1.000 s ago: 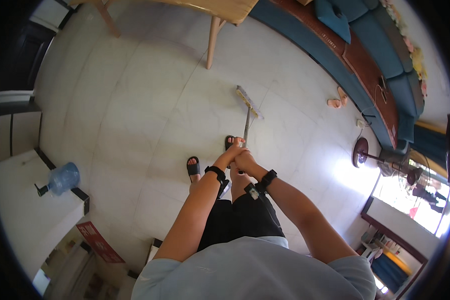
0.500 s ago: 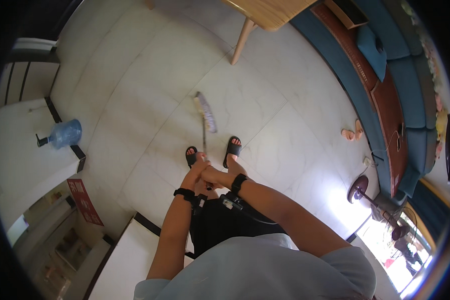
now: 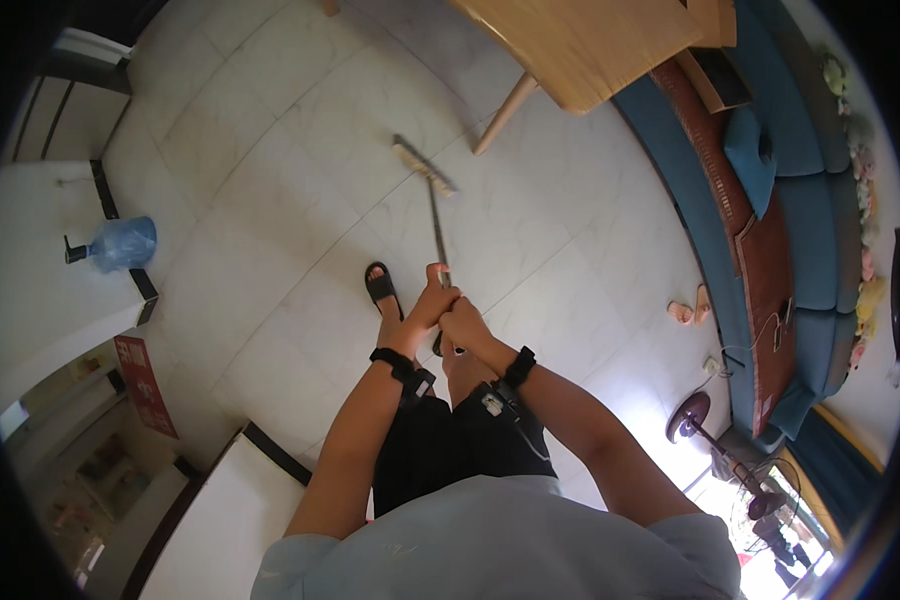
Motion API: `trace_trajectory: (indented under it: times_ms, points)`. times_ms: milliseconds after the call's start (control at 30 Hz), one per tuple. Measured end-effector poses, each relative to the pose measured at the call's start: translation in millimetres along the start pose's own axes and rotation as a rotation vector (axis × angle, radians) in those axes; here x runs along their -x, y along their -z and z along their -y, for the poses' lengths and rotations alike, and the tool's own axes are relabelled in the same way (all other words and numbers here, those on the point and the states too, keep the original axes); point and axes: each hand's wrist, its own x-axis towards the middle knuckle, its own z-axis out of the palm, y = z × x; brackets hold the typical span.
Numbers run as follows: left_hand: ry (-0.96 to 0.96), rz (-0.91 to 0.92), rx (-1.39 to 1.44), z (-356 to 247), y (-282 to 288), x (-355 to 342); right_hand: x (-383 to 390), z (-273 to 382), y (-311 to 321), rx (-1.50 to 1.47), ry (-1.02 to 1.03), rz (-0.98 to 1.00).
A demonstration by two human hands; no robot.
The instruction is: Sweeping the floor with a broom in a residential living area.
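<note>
I hold a long-handled mop (image 3: 438, 232) in front of me. Its narrow, pale-fringed head (image 3: 425, 168) rests slantwise on the tiled floor, ahead of my feet. My left hand (image 3: 431, 303) is wrapped around the handle, with the thumb lying along it. Just beside and slightly behind it, my right hand (image 3: 466, 325) is closed around the handle too. The handle's end is hidden by my hands. Both wrists wear black straps with small devices.
A wooden table (image 3: 580, 50) stands ahead on the right. Farther right is a blue sofa (image 3: 810, 215) with brown mats. Pink slippers (image 3: 680, 312) and a fan (image 3: 690, 418) are near it. At left are a water jug (image 3: 125, 243) and a red sign (image 3: 146, 388).
The mop head has gone farther away from me and turned to lie more aslant. Both hands have moved forward and right with the handle. My feet have shifted, and the whole view has moved.
</note>
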Motion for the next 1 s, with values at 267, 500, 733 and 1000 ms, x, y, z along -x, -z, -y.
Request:
trace_trajectory:
  times_ms: [267,500,733,1000]
  points:
    - [0.200,0.113,-0.283,-23.0,53.4,-59.3,-77.5,41.8,-16.7,0.277,0.088,0.121]
    - [0.023,-0.045,-0.391,18.6,170.2,-38.0,-77.6,107.4,-99.9,0.248,-0.148,0.438]
    - [0.036,-0.093,-0.397,-46.2,248.9,-2.9,-101.2,158.8,-168.5,0.167,0.069,0.441]
    - [-0.367,-0.099,-0.483,-145.6,209.0,-51.0,-119.6,219.1,-62.5,0.522,0.337,0.180]
